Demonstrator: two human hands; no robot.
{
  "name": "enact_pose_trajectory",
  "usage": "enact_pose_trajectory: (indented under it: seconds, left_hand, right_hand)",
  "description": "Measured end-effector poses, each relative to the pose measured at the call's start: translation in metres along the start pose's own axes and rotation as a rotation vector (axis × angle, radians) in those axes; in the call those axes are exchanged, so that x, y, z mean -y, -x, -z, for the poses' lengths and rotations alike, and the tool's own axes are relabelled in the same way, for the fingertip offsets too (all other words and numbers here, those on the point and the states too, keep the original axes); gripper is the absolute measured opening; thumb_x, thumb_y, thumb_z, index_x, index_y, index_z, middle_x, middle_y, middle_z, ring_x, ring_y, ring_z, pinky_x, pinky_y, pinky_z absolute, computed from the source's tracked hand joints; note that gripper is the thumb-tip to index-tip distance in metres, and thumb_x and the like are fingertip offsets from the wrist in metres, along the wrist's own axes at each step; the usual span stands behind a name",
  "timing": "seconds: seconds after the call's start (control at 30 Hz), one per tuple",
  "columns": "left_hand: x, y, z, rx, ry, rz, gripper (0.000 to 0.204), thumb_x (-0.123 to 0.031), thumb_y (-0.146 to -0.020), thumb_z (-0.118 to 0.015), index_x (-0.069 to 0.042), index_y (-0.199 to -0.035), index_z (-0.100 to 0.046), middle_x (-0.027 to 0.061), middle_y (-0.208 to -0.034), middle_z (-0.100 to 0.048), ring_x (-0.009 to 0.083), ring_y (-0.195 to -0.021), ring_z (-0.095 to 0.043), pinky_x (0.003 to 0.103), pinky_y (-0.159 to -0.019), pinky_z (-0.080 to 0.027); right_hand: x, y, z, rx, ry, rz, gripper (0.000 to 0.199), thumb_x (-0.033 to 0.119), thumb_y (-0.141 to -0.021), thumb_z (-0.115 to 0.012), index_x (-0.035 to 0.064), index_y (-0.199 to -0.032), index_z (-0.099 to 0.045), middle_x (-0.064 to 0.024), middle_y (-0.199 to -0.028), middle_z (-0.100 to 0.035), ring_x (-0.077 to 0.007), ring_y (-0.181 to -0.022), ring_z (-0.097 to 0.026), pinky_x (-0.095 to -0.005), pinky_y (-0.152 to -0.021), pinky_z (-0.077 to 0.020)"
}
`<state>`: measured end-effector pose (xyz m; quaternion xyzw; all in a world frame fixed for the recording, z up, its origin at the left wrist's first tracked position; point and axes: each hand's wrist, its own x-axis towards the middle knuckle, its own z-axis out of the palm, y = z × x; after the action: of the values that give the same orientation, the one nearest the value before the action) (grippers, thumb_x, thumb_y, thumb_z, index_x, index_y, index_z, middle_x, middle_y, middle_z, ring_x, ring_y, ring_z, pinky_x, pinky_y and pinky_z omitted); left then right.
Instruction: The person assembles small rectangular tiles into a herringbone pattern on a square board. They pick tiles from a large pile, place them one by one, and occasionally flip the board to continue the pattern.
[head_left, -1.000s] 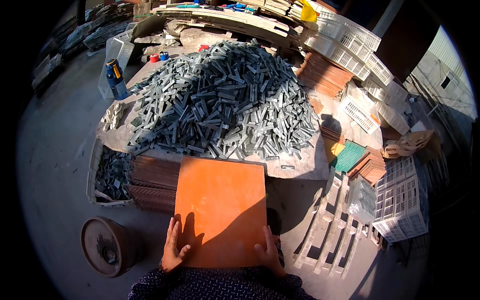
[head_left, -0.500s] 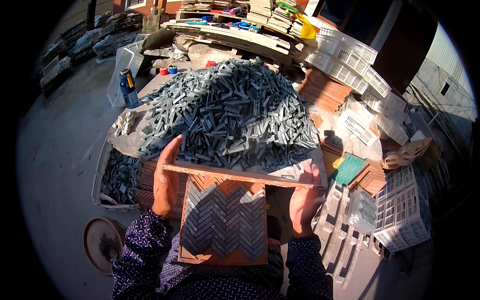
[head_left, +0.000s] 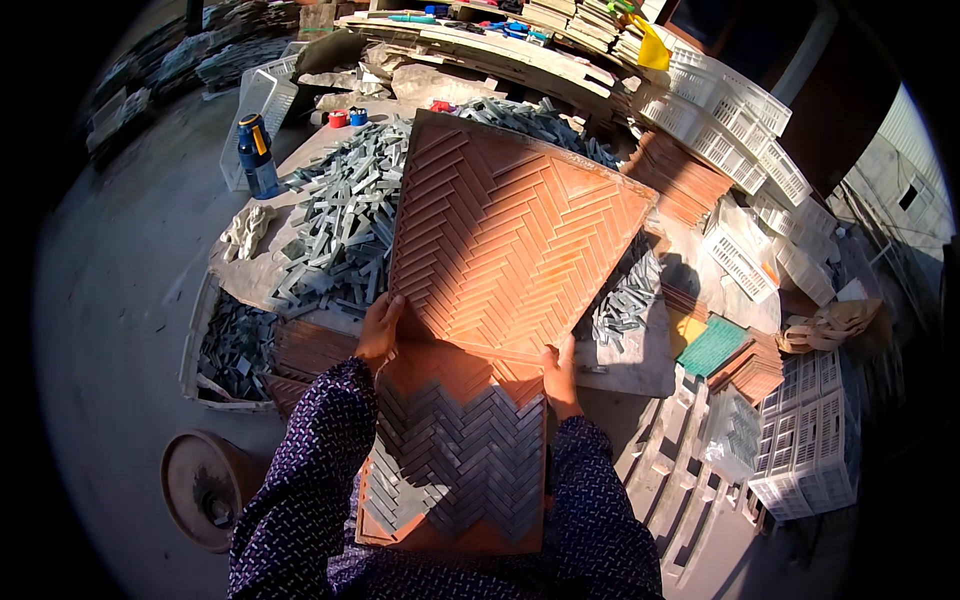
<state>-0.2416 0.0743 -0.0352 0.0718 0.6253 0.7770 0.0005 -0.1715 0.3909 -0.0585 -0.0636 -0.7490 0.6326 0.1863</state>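
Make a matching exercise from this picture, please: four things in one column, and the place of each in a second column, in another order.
Things:
1. orange herringbone mould
2. blue spray bottle
3. green mat
4. tray of grey herringbone pieces

Places:
A. on the person's lap, between the forearms
B. right of the table, beside white crates
C. raised by the left hand and right hand over the heap of grey strips
D. upright at the far left of the table

Pairs: 1-C, 2-D, 3-B, 4-A

Empty herringbone mould (head_left: 510, 230) sits tilted up over the filled mould (head_left: 455, 460), with the pile of strips (head_left: 340, 225) behind-left, a spray bottle (head_left: 257, 155) further left, and crates (head_left: 805, 450) off right.
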Motion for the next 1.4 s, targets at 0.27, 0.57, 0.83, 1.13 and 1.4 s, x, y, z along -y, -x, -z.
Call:
enact_pose_trajectory:
  seconds: [0.27,0.57,0.83,1.13,1.4]
  left_hand:
    - [-0.050,-0.042,-0.020,-0.150,-0.183,0.077,0.031,-0.028,-0.096,-0.050,0.000,-0.090,-0.062,-0.0034,-0.075,-0.057,0.0040,-0.067,-0.048,0.023,-0.058,-0.040]
    - [-0.058,-0.043,-0.035,-0.142,0.127,0.197,0.035,-0.028,-0.096,-0.048,0.004,-0.100,-0.062,0.0033,-0.082,-0.062,0.0082,-0.069,-0.057,0.024,-0.061,-0.047]
    - [-0.101,-0.030,-0.049,-0.067,0.086,0.164,0.028,-0.025,-0.096,-0.049,0.001,-0.095,-0.062,0.0009,-0.076,-0.061,0.0090,-0.062,-0.057,0.024,-0.056,-0.047]
    - [-0.135,0.016,-0.099,-0.131,-1.049,-0.636,0.055,-0.035,-0.087,-0.059,-0.003,-0.129,-0.043,0.0217,-0.123,-0.046,0.0357,-0.117,-0.041,0.046,-0.098,-0.033]
    - [-0.103,0.046,-0.138,-0.023,-0.982,-0.813,0.024,0.000,-0.074,-0.064,0.001,-0.095,-0.051,0.0173,-0.097,-0.053,0.0336,-0.083,-0.050,0.043,-0.076,-0.042]
  right_hand:
    - [0.058,-0.060,0.017,0.016,-0.048,-0.029,0.037,0.011,-0.093,-0.048,-0.0091,-0.124,-0.048,-0.0129,-0.118,-0.058,-0.0174,-0.107,-0.054,-0.0286,-0.093,-0.0403]
    - [0.086,-0.059,0.034,0.153,-0.801,-0.403,0.034,0.023,-0.095,-0.052,0.0069,-0.125,-0.051,-0.0079,-0.121,-0.058,-0.0231,-0.110,-0.057,-0.0418,-0.091,-0.0470]
    - [0.079,-0.010,0.037,0.108,-0.884,-0.176,0.039,0.019,-0.094,-0.052,0.0035,-0.130,-0.044,-0.0114,-0.126,-0.054,-0.0296,-0.114,-0.054,-0.0505,-0.092,-0.0457]
    - [0.110,0.056,0.055,-0.057,-0.507,-0.044,0.040,0.020,-0.092,-0.052,-0.0032,-0.124,-0.046,-0.0141,-0.115,-0.057,-0.0263,-0.099,-0.061,-0.0398,-0.083,-0.0519]
    - [0.121,0.123,0.030,-0.248,-0.678,-0.115,0.027,0.018,-0.088,-0.058,-0.0014,-0.106,-0.055,-0.0063,-0.093,-0.060,-0.0154,-0.078,-0.058,-0.0291,-0.066,-0.0483]
